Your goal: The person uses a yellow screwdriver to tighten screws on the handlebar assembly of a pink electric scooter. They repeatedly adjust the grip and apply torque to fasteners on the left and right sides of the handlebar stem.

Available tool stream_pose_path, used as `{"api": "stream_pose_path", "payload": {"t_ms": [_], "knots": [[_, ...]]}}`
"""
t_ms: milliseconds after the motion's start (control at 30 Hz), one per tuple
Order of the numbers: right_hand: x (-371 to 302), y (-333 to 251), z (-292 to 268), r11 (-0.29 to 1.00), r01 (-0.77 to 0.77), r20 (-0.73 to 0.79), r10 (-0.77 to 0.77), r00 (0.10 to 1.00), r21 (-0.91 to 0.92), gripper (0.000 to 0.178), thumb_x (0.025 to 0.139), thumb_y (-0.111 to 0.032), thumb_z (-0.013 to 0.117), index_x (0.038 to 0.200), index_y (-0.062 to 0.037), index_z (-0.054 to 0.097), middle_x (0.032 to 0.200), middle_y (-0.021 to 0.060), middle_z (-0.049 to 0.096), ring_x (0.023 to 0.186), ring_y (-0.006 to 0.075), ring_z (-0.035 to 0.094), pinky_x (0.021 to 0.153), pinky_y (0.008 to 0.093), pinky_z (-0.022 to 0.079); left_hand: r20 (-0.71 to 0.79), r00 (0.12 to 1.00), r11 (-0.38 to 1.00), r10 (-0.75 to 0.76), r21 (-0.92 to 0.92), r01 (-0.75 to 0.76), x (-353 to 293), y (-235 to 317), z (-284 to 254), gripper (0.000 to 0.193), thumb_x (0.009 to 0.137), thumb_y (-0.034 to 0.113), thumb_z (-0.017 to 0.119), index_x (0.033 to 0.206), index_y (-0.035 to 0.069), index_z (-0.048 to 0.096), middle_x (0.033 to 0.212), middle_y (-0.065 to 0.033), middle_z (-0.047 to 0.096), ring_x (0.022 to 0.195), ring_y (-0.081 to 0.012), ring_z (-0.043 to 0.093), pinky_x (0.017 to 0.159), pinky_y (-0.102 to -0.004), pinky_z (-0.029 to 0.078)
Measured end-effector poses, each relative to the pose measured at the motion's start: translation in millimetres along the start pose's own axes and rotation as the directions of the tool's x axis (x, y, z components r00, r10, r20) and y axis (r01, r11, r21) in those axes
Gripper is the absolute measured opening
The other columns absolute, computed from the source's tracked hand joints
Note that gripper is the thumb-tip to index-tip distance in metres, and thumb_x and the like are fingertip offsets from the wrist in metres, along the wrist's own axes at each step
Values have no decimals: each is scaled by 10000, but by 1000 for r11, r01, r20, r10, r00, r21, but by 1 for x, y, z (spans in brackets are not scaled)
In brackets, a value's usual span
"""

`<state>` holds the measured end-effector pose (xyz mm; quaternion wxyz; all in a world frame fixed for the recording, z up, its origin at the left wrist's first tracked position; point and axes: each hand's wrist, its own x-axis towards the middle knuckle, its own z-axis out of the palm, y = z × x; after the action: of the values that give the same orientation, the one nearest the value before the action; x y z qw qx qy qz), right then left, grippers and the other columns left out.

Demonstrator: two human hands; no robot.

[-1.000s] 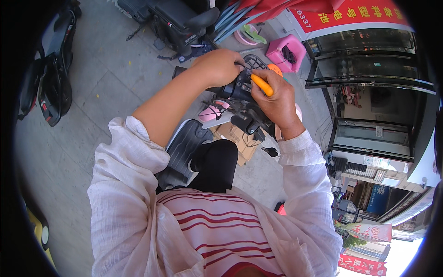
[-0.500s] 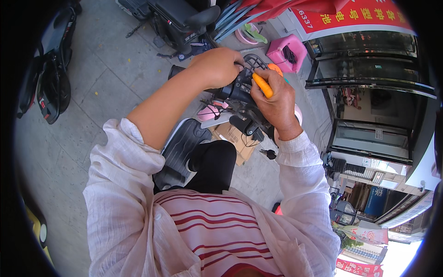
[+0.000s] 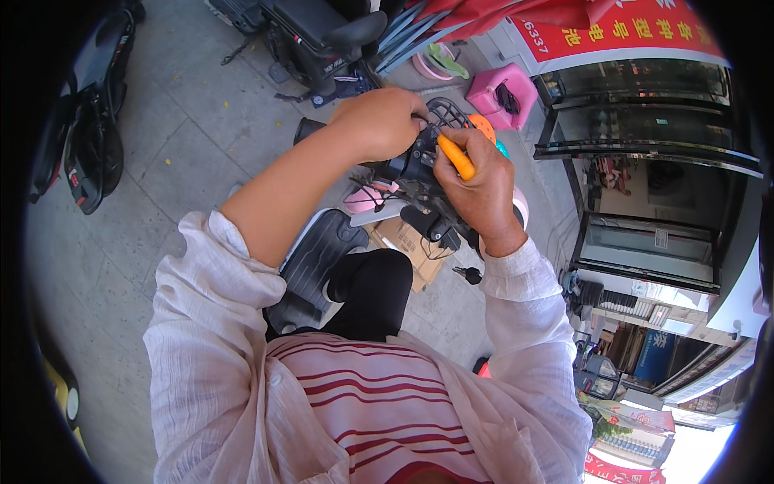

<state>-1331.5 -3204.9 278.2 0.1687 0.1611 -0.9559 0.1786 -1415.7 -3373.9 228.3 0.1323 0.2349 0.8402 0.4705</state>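
Note:
My left hand (image 3: pixel 379 125) is closed, its fingertips pinching something small and dark over the handlebar; I cannot make out what it is. Close beside it, my right hand (image 3: pixel 481 177) grips an orange-handled tool (image 3: pixel 456 157). The tool's front end points at the left fingertips, and its tip is hidden between the hands. Beneath both hands lies the black handlebar (image 3: pixel 413 165) of a scooter, with cables and switch housings around it. A dark wire basket (image 3: pixel 448 111) shows just beyond my fingers. Black keys (image 3: pixel 468 275) hang below my right wrist.
The scooter's black footboard (image 3: pixel 322 250) is beside my knee, near flattened cardboard (image 3: pixel 409 248). A pink bin (image 3: pixel 501 95) and a pink basin (image 3: pixel 435 62) stand ahead. Other scooters (image 3: pixel 97 121) are parked at the left. Glass shop doors (image 3: pixel 645 242) line the right.
The right hand and orange-handled tool have shifted slightly left and down, with the handle tilted a little differently. The left hand stays nearly in place, still pinching. The view has shifted slightly.

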Motion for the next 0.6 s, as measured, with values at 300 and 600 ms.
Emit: {"api": "stream_pose_path", "payload": {"t_ms": [300,600], "knots": [[-3,0,-2,998,-56,18,56,998,1,250,788,-105,751,1020,-55,674,899,140,691,802,337,691,710,389,554,50,998,999,-28,32,27,0,4,-4,302,938,288,582,1187,167,703,1146,-118,700,1085,-329,648,908,-439,512],[-3,-3,2,999,-36,6,36,999,26,244,798,-113,750,1022,-64,668,923,135,700,812,339,694,709,398,557,6,1000,1000,-5,16,4,0,2,1,285,922,244,588,1153,125,705,1059,-149,713,1015,-352,660,867,-434,513]]}}
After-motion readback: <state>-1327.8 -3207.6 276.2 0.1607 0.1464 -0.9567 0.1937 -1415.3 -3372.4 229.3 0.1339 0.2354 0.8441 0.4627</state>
